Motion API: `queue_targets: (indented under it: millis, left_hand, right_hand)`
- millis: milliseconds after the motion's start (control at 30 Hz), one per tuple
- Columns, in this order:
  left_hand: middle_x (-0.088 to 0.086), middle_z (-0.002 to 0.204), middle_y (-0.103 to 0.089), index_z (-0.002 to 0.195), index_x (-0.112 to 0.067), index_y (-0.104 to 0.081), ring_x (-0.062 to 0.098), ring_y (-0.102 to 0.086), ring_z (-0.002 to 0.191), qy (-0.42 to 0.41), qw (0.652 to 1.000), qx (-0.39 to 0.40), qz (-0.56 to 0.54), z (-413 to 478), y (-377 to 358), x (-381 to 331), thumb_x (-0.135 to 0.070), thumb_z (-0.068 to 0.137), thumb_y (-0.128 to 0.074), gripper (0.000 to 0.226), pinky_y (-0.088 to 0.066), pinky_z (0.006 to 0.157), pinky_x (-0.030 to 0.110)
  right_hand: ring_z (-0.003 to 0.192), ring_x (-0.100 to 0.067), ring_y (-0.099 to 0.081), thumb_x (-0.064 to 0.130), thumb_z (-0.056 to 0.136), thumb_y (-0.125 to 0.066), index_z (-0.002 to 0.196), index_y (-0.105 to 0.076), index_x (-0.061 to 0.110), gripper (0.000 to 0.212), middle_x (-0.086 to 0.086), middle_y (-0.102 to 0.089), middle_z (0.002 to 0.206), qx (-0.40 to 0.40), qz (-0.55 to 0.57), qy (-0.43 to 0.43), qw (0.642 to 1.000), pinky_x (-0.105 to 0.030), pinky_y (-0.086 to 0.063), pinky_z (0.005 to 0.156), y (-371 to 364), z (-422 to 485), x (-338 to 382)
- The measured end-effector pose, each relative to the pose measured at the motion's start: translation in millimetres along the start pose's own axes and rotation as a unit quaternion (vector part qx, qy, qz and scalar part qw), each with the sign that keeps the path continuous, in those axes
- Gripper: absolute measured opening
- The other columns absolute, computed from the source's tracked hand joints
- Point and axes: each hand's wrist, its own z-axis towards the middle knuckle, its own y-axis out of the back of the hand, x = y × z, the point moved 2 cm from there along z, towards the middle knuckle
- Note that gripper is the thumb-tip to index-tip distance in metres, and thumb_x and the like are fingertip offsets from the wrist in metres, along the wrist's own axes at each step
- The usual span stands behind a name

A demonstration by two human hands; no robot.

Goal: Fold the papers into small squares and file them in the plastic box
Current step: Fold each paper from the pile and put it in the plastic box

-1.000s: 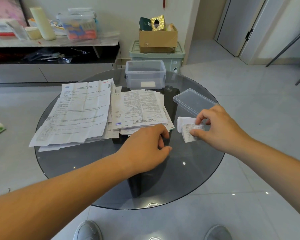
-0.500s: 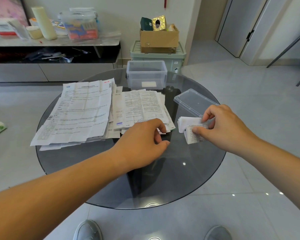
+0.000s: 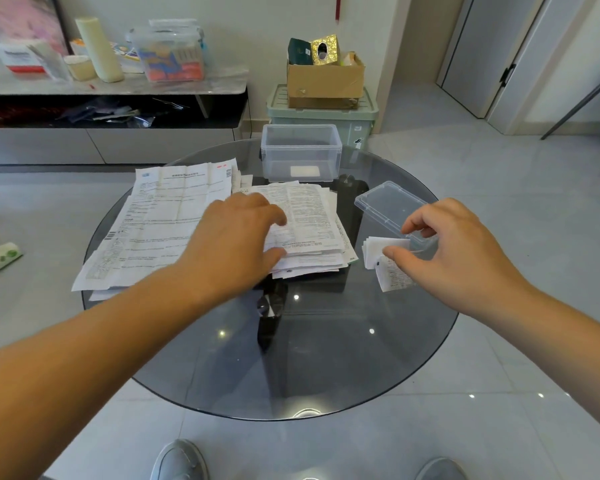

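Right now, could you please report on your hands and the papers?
Left hand rests on unfolded paper stack. Right hand pinches folded paper. Plastic box open, lid off by right hand.

A round smoked-glass surface (image 3: 326, 358) is carrying a clear plastic box (image 3: 301, 157) at its far edge, with a clear lid (image 3: 388, 206) lying apart toward the right. Two overlapping piles, large printed sheets (image 3: 174, 216) and smaller printed papers (image 3: 309, 220), are spreading across the left and middle. A small stack of folded squares (image 3: 378, 249) is sitting just beside the lid.

we look through one wide head-worn camera, forward and down, close above the glass table (image 3: 326, 358), our left hand (image 3: 234, 237) and right hand (image 3: 461, 258) mid-frame.
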Motion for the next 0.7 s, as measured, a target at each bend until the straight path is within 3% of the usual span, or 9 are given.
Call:
queue_targets:
  millis: [67,233,400,500,600,700]
  left_hand:
    - [-0.007,0.134,-0.061,0.131,-0.029,-0.062,0.018,-0.052,0.127,0.004,0.998,0.045,0.033,3.0,-3.2,12.8,-0.052,0.086,-0.071,0.051,-0.037,0.107,0.040]
    - [-0.008,0.131,-0.066,0.133,-0.033,-0.062,0.017,-0.058,0.122,0.008,0.996,0.087,0.016,3.1,-11.4,26.4,-0.055,0.089,-0.067,0.050,-0.035,0.110,0.038]
    - [-0.012,0.108,-0.074,0.110,-0.035,-0.075,0.014,-0.066,0.099,-0.025,0.998,0.049,-0.019,2.5,-10.6,27.7,-0.044,0.100,-0.055,0.025,-0.045,0.100,0.036]
    - [-0.006,0.108,-0.075,0.105,-0.025,-0.078,0.017,-0.068,0.096,-0.040,0.998,-0.024,-0.030,0.0,0.0,25.7,-0.032,0.098,-0.061,0.020,-0.053,0.092,0.042]
    - [0.000,0.105,-0.074,0.096,-0.018,-0.079,0.023,-0.069,0.090,-0.076,0.993,-0.091,-0.012,-9.5,22.0,17.8,-0.023,0.093,-0.067,0.013,-0.058,0.078,0.043]
    - [-0.003,0.100,-0.072,0.088,-0.020,-0.074,0.021,-0.068,0.082,-0.115,0.989,-0.090,-0.029,-34.5,41.3,4.7,-0.028,0.089,-0.065,0.012,-0.059,0.066,0.040]
  right_hand:
    - [0.095,-0.015,-0.050,0.048,0.079,-0.068,0.088,-0.060,0.028,0.023,0.012,-0.050,0.093,-0.021,0.001,0.044,0.999,-0.032,-0.040,0.084,-0.5,-2.0,9.9]
    - [0.094,-0.016,-0.052,0.051,0.082,-0.066,0.084,-0.053,0.036,0.020,0.014,-0.056,0.092,-0.014,-0.008,0.124,0.992,-0.043,-0.045,0.089,-13.5,-7.6,31.6]
    - [0.099,-0.012,-0.051,0.048,0.086,-0.067,0.086,-0.053,0.037,0.017,0.015,-0.058,0.096,0.011,-0.015,0.124,0.992,-0.039,-0.042,0.092,-18.7,-7.0,37.7]
    - [0.101,-0.015,-0.051,0.043,0.087,-0.069,0.091,-0.059,0.033,0.015,0.013,-0.058,0.100,0.002,-0.009,0.131,0.991,-0.043,-0.044,0.093,-20.4,-6.6,37.7]
    - [0.111,-0.020,-0.050,0.043,0.086,-0.069,0.113,-0.065,0.020,0.035,0.005,-0.059,0.115,-0.040,-0.013,0.151,0.988,-0.040,-0.042,0.096,-21.1,-8.0,40.4]
    - [0.124,-0.015,-0.044,0.054,0.082,-0.065,0.132,-0.053,0.018,0.063,0.004,-0.052,0.133,-0.029,0.005,0.174,0.984,-0.026,-0.030,0.105,-19.0,-16.4,50.4]
